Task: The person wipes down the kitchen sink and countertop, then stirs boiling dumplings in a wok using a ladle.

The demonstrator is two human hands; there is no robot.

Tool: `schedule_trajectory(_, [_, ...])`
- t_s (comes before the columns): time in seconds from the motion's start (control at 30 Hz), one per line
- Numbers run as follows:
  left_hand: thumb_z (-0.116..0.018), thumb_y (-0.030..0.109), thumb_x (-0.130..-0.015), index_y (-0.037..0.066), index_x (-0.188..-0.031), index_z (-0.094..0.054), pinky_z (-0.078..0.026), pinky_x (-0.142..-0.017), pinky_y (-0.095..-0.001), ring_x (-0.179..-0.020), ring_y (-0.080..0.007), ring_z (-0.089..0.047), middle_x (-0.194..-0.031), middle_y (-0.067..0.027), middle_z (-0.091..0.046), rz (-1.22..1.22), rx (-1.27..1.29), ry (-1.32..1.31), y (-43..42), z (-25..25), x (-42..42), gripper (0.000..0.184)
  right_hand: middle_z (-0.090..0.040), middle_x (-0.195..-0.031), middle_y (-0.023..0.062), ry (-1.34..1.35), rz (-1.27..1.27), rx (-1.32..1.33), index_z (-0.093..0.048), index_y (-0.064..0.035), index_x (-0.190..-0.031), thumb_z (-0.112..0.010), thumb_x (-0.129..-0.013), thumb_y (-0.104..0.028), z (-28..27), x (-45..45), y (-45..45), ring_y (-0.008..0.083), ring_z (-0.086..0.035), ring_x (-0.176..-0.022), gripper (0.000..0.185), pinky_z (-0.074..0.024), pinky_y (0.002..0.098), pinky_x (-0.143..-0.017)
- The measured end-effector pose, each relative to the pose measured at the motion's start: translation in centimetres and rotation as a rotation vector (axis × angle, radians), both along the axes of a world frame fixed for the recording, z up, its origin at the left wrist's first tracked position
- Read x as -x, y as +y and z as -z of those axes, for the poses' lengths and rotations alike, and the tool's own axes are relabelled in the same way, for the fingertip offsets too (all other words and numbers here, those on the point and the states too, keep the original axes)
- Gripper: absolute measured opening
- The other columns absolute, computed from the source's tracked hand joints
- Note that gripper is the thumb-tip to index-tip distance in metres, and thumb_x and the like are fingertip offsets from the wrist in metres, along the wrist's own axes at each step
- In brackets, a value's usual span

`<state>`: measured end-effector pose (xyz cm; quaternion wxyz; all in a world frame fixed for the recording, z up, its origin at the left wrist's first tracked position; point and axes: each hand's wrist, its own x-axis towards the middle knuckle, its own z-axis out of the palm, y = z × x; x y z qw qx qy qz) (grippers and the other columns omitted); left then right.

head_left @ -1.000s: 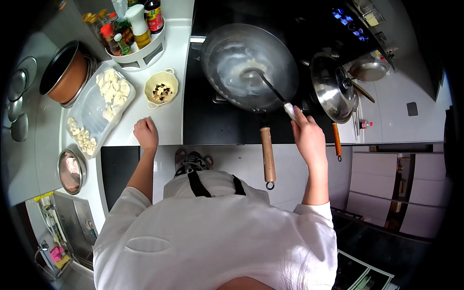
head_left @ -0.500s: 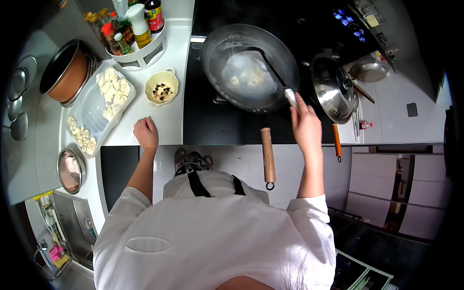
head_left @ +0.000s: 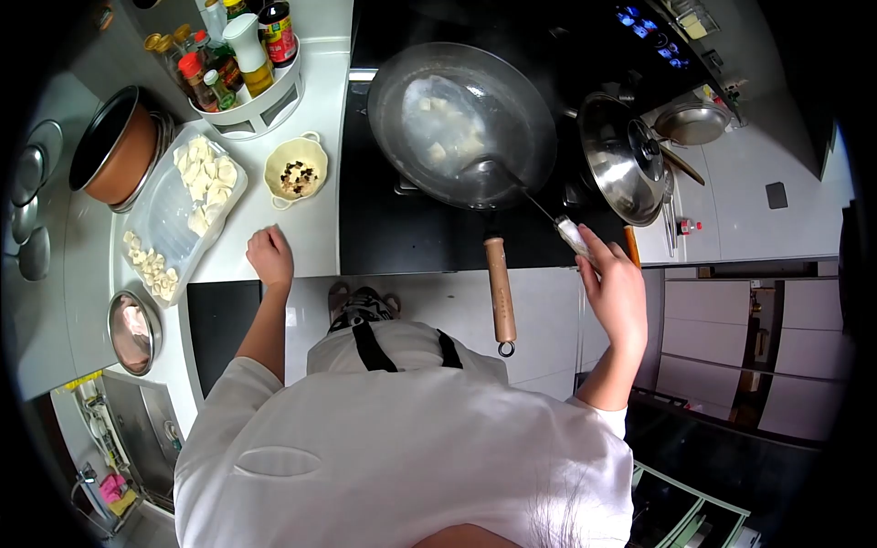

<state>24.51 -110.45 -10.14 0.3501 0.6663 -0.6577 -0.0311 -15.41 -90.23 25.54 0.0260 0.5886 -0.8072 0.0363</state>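
My right hand (head_left: pixel 614 281) is closed around the pale handle of a ladle (head_left: pixel 530 194). The ladle's dark head dips into the near side of a wok (head_left: pixel 532 110), which stands on the black cooktop. Cloudy, bubbling water fills the wok's bottom, and several pale dumplings (head_left: pixel 468 146) lie in it. Toward me points the wok's wooden handle (head_left: pixel 499 292), which neither hand touches. My left hand (head_left: pixel 270 255) rests at the counter's front edge with its fingers curled and nothing visible in them. Just beyond it sits a small cream bowl (head_left: pixel 308 157) with dark bits and seasoning inside.
A plastic tray (head_left: pixel 174 217) of uncooked dumplings lies on the left counter, beside a brown pot (head_left: pixel 128 155) and a steel bowl (head_left: pixel 134 361). Bottles stand on a white round rack (head_left: pixel 265 111). Right of the wok is a lidded pan (head_left: pixel 621 160).
My right hand has moved right and toward me, drawing the ladle's head from the wok's middle to its near side. The dumplings have drifted left. My left hand stays curled at the counter edge.
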Motion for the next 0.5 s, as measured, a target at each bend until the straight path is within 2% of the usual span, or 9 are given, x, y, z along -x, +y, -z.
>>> schedule_trajectory(0.27, [-0.055, 0.022, -0.095, 0.005, -0.082, -0.061, -0.042, -0.075, -0.0442, -0.083, -0.0321, -0.056, -0.082, -0.0101, -0.061, 0.000, 0.016, 0.021, -0.1, -0.1, 0.0, 0.022, -0.064, -0.084, 0.0178, 0.015, -0.031, 0.079, -0.061, -0.0130, -0.127, -0.062, -0.090, -0.018, 6.0, 1.0, -6.1, 0.0348, -0.066, -0.074, 0.037, -0.0544, 0.0425, -0.065])
schedule_trajectory(0.5, [-0.055, 0.022, -0.095, 0.005, -0.083, -0.061, -0.041, -0.075, -0.0443, -0.084, -0.0323, -0.056, -0.082, -0.0102, -0.061, 0.005, 0.009, 0.004, 0.0, -0.1, -0.1, 0.022, -0.065, -0.087, 0.0200, 0.000, -0.027, 0.126, -0.059, -0.0102, -0.127, -0.058, -0.092, -0.020, 8.0, 0.4, -9.9, 0.0368, -0.067, -0.074, 0.036, -0.0551, 0.0441, -0.065])
